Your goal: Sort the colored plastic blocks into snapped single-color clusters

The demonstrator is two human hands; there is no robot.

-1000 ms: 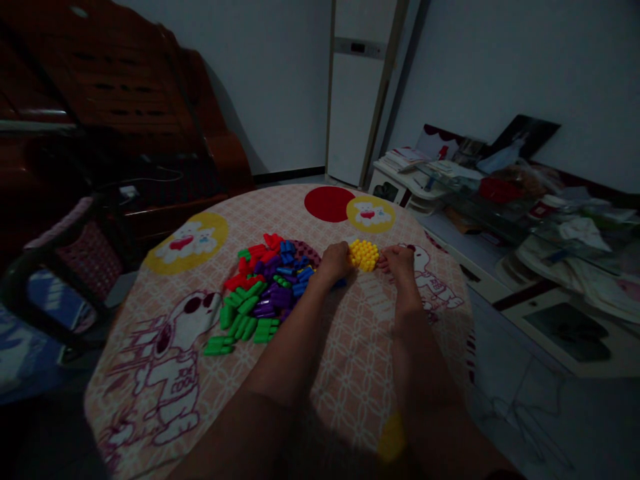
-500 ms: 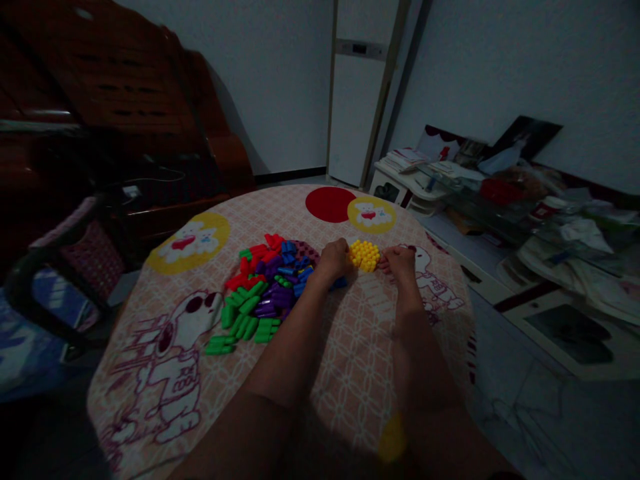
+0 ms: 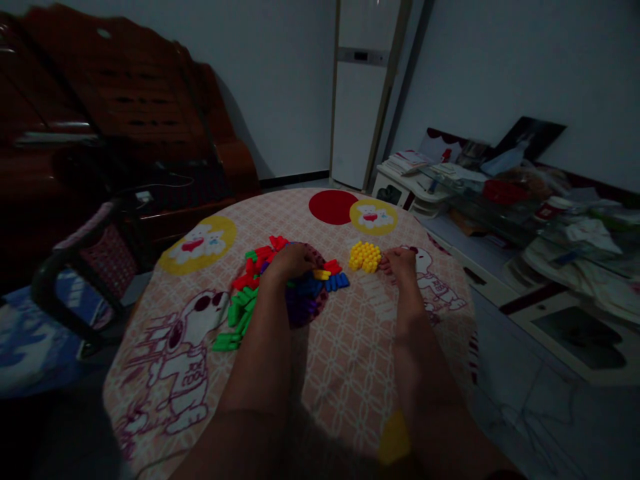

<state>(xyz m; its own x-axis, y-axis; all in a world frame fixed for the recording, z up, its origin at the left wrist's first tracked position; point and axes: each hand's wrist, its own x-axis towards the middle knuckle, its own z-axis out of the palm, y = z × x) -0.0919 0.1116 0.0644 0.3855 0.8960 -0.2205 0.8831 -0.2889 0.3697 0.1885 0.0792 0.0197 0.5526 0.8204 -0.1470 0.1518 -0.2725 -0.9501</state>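
Observation:
My left hand (image 3: 293,261) reaches over a heap of coloured plastic blocks, its fingers bent together at a yellow block (image 3: 321,274). Under and around this hand lie red blocks (image 3: 246,281), green blocks (image 3: 242,308), purple blocks (image 3: 301,307) and blue blocks (image 3: 337,282); the forearm hides part of the heap. To the right, a compact cluster of yellow blocks (image 3: 365,257) stands on the tablecloth. Resting at the cluster's right edge, my right hand (image 3: 400,262) has loosely bent fingers, with nothing visible held in them.
A patterned cloth (image 3: 345,360) covers the round table. Beyond it on the right stands a low cabinet (image 3: 505,267) loaded with papers and bags. A wooden sofa (image 3: 145,100) is at the back left, and a chair with a pink woven side (image 3: 107,253) stands nearer.
My left hand has moved left from the yellow cluster to the heap, where a yellow block now shows at its fingertips. My right hand stays beside the cluster. The view has shifted slightly.

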